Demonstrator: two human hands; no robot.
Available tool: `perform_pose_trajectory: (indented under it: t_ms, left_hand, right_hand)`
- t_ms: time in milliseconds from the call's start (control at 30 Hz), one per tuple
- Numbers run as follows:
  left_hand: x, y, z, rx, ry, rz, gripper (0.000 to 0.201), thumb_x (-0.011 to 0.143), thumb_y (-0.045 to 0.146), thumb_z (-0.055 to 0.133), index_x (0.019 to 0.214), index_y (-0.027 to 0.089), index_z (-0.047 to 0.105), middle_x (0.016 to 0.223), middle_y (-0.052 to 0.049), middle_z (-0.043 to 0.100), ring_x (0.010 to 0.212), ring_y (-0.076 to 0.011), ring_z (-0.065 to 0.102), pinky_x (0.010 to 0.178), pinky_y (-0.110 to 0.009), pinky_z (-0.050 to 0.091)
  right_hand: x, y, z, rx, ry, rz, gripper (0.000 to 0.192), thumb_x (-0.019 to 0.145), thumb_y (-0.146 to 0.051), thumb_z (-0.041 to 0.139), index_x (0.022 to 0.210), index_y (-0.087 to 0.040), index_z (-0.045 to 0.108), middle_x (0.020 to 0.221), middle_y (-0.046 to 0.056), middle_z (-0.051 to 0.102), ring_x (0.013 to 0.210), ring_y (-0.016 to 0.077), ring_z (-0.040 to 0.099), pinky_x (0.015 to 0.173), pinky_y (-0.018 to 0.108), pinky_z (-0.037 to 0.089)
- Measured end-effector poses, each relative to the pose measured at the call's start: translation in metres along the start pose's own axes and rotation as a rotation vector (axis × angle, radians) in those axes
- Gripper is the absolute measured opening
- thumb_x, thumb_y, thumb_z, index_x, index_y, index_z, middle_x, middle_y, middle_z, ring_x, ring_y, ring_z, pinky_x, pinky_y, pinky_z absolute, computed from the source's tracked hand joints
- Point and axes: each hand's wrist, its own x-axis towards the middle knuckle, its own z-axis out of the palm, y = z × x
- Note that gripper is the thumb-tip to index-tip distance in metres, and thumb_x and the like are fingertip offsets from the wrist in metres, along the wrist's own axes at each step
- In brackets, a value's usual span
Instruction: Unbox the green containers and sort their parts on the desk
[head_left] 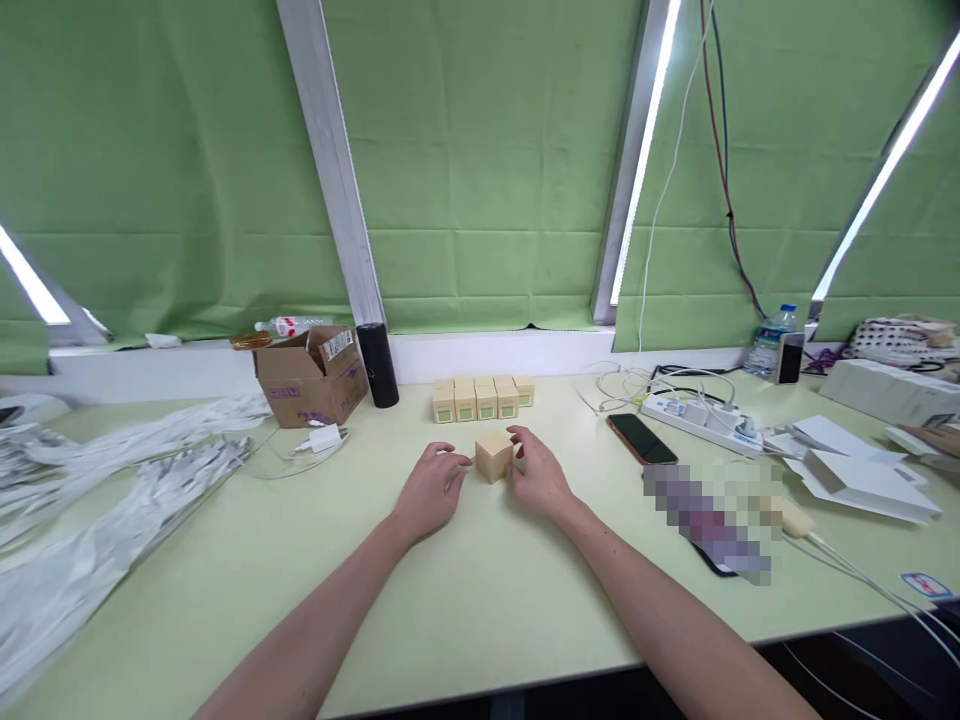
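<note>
A small tan cube-shaped box (493, 456) stands on the pale green table (465, 590), straight ahead of me. My left hand (431, 492) rests on the table at the box's left side, fingertips touching or almost touching it. My right hand (536, 470) curls around the box's right side and rear corner. Behind the box, a row of several similar small boxes with green labels (481, 398) lines up near the window ledge.
A brown cardboard carton (311, 378) and a black cylinder (377, 364) stand at the back left. White plastic bags (112, 480) cover the left. At the right lie a phone (641, 438), a power strip (701, 415), cables, white folded boxes (862, 470) and a water bottle (766, 342).
</note>
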Motion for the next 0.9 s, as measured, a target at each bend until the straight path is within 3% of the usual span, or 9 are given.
perform_pose_trajectory:
  t_ms: [133,267,400,600,733,900]
  left_hand:
    - [-0.001,0.007,-0.001,0.012,-0.007,0.010,0.030,0.097,0.021,0.048,0.116,0.022,0.071,0.119,-0.009,0.075,0.134,-0.0291,0.052,0.108,-0.048,0.050]
    - [-0.002,0.017,0.002,0.046,0.001,-0.101,0.034,0.092,0.031,0.062,0.124,0.020,0.064,0.118,-0.013,0.073,0.132,-0.0339,0.051,0.108,-0.050,0.046]
    - [-0.003,0.021,0.007,0.032,-0.002,-0.212,0.060,0.084,0.046,0.073,0.134,0.019,0.055,0.128,-0.017,0.067,0.132,-0.0384,0.051,0.106,-0.052,0.044]
    - [-0.001,0.018,0.013,-0.005,0.030,-0.290,0.058,0.088,0.052,0.067,0.131,0.016,0.053,0.127,-0.018,0.067,0.132,-0.0389,0.054,0.104,-0.050,0.045]
    - [0.001,0.014,0.011,-0.078,0.100,-0.309,0.051,0.089,0.046,0.067,0.129,0.018,0.053,0.128,-0.014,0.067,0.125,-0.0348,0.061,0.102,-0.047,0.049]
    - [-0.001,0.014,0.009,-0.108,0.251,-0.109,0.045,0.092,0.031,0.066,0.133,0.022,0.050,0.133,-0.011,0.063,0.125,-0.0291,0.062,0.106,-0.047,0.052]
  right_hand:
    - [-0.002,0.003,0.006,0.248,-0.052,-0.072,0.083,0.079,-0.007,0.057,0.155,-0.027,0.029,0.156,0.014,0.047,0.107,0.0202,0.066,0.089,0.035,0.057]
    - [-0.001,0.003,0.012,0.511,-0.088,-0.080,0.091,0.074,-0.005,0.053,0.156,-0.031,0.023,0.161,0.017,0.037,0.091,0.0159,0.069,0.080,0.035,0.061]
    - [0.001,0.000,0.017,0.735,-0.143,-0.066,0.087,0.072,-0.007,0.050,0.150,-0.033,0.025,0.148,0.014,0.050,0.086,0.0140,0.073,0.080,0.036,0.063]
    - [0.000,-0.003,0.017,0.729,-0.145,-0.040,0.079,0.072,-0.008,0.050,0.146,-0.030,0.033,0.135,0.010,0.063,0.099,0.0165,0.071,0.085,0.036,0.062]
    - [-0.001,-0.006,0.012,0.664,-0.056,-0.066,0.065,0.076,-0.011,0.053,0.138,-0.027,0.044,0.129,0.010,0.068,0.109,0.0211,0.067,0.087,0.039,0.060]
    - [-0.007,-0.016,0.010,0.573,0.032,-0.144,0.050,0.089,-0.026,0.059,0.138,-0.026,0.046,0.129,0.012,0.067,0.110,0.0233,0.067,0.093,0.046,0.058]
